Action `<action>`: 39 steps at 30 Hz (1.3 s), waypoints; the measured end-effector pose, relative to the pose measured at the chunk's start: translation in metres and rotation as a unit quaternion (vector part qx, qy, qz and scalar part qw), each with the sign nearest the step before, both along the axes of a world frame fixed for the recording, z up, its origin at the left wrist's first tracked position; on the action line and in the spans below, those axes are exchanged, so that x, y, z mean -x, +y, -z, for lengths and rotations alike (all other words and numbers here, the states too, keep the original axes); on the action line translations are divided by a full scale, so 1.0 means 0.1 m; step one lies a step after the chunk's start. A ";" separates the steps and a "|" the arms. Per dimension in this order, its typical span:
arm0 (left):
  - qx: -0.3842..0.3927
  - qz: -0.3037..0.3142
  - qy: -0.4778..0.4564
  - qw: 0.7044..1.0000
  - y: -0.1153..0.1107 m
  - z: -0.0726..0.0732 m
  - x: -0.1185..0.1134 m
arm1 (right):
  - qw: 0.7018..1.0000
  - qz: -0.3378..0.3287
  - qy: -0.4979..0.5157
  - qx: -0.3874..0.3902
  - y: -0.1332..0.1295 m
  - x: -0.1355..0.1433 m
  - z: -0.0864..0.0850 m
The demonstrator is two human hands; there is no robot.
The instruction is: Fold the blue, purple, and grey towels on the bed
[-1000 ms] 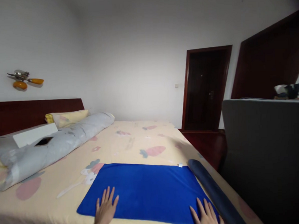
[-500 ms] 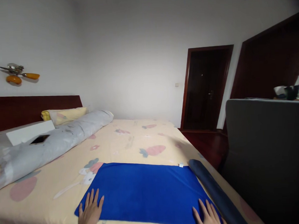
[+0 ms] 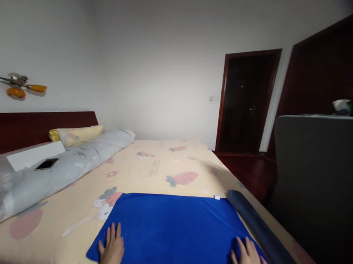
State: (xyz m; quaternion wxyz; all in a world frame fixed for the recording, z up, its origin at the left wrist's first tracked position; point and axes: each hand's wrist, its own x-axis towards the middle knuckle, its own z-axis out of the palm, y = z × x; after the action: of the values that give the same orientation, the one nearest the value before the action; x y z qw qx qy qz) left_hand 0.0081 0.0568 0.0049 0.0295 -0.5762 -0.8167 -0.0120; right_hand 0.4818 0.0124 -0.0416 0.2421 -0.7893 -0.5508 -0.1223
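A blue cloth [image 3: 172, 226] is spread flat on the bed, with a small white tag [image 3: 217, 197] at its far edge. My left hand [image 3: 112, 247] rests on the cloth's left part, fingers apart. On the near right part lies my right hand [image 3: 248, 255], its fingers spread and slightly bent, partly cut off by the frame's bottom edge. Neither hand holds anything. Beside the cloth's right edge lies a dark blue rolled item [image 3: 260, 226].
A grey rolled quilt [image 3: 86, 158] lies across the bed's left side, with a phone [image 3: 47, 164] on it. Behind are a white box [image 3: 37, 155] and a yellow pillow [image 3: 82, 135]. A dark grey panel [image 3: 320, 171] stands to the right of the bed.
My left hand has shifted slightly right and its fingers are closer together. My right hand's fingers look more bent. The view has turned a little.
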 end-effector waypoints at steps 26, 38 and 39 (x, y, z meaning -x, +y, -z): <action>0.035 0.076 -0.085 0.993 1.61 -0.18 0.37 | 0.974 -0.074 -0.026 0.212 1.62 -0.53 -0.36; -0.013 0.221 -0.053 0.974 1.34 -0.23 -0.83 | 0.985 -0.118 -0.043 0.115 1.39 0.36 -0.59; -0.014 0.256 -0.060 0.965 1.26 -0.18 -1.08 | 0.977 -0.170 -0.012 0.129 1.35 0.60 -0.60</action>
State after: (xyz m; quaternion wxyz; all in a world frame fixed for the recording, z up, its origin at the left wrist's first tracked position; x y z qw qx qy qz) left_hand 0.1163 0.1828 0.0230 -0.0159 -0.7637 -0.6421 -0.0652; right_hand 0.4220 0.1474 0.0186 0.1491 -0.7074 -0.6907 -0.0164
